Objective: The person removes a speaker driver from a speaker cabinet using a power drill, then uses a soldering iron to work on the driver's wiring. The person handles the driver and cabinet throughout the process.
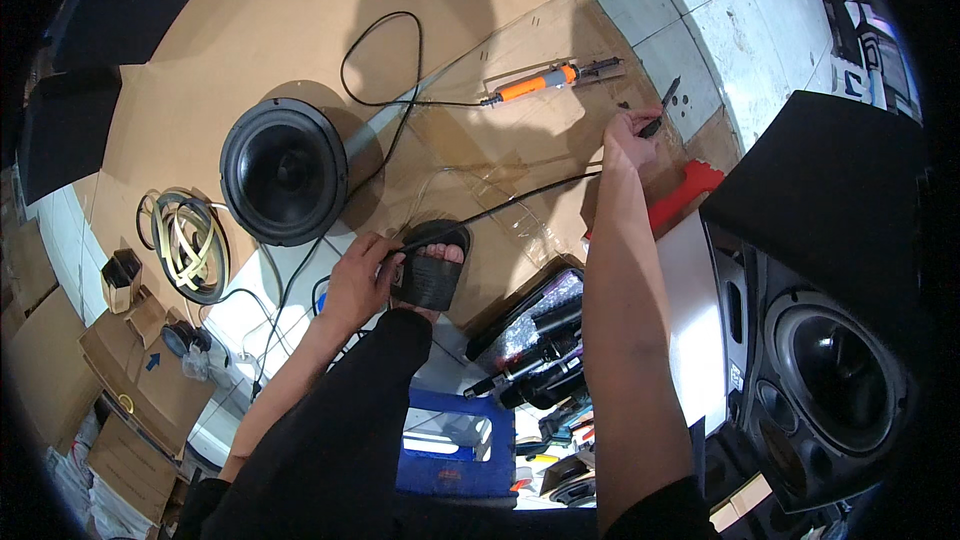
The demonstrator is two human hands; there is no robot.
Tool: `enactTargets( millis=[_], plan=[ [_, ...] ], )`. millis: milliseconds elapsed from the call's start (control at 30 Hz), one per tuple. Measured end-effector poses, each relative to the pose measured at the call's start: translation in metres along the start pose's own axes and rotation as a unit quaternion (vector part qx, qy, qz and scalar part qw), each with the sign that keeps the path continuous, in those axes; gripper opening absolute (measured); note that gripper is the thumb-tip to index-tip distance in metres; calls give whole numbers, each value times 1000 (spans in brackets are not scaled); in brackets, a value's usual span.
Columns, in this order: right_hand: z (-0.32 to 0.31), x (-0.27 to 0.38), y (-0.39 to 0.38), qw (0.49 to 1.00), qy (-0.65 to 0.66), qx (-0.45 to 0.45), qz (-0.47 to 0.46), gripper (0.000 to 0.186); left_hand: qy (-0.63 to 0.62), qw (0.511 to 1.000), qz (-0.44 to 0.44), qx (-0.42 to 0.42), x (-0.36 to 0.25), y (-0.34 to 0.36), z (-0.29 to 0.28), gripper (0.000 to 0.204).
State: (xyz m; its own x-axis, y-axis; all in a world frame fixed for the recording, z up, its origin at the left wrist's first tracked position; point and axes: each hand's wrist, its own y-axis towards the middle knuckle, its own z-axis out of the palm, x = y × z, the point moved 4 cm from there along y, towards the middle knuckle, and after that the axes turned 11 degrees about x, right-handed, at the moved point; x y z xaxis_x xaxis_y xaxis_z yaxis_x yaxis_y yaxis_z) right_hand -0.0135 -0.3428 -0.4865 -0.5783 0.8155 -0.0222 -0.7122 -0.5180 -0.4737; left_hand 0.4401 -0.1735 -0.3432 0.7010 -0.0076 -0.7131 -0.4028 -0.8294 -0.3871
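My left hand (362, 278) is closed on a black cable (500, 205), above a foot in a black slipper (430, 280). The cable runs to the right and passes behind my right forearm. Out over the cardboard's right edge, my right hand (628, 138) is closed round a slim dark tool (662, 112) with a narrow pointed end; its kind is unclear. To the left of that hand lies an orange and grey soldering iron (538, 85) with a looping black cord. A round black speaker driver (284, 172) rests on the cardboard (440, 150) at the left.
A red object (685, 192) lies beside my right forearm. Black speaker cabinets (830, 370) stand at the right. A coiled cable (185, 245) and cardboard boxes (135, 365) are at the left. Near me are a blue crate (450, 480) and a box of dark tools (545, 335).
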Motion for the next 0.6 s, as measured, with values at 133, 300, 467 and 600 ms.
enactTargets(
  millis=[133,300,467,600],
  plan=[
    [20,-24,-27,996,-21,-92,-6,65,36,999,-15,-18,5,8,-10,15],
    [38,-31,-83,964,-104,41,241,47,15,997,-55,-51,13,15,-14,29],
    [25,-6,-226,854,-298,113,411,27,22,991,1,-132,3,-25,-5,38],
    [13,55,-349,683,-546,2,486,22,-83,990,-13,-114,15,-107,3,34]
  ],
)
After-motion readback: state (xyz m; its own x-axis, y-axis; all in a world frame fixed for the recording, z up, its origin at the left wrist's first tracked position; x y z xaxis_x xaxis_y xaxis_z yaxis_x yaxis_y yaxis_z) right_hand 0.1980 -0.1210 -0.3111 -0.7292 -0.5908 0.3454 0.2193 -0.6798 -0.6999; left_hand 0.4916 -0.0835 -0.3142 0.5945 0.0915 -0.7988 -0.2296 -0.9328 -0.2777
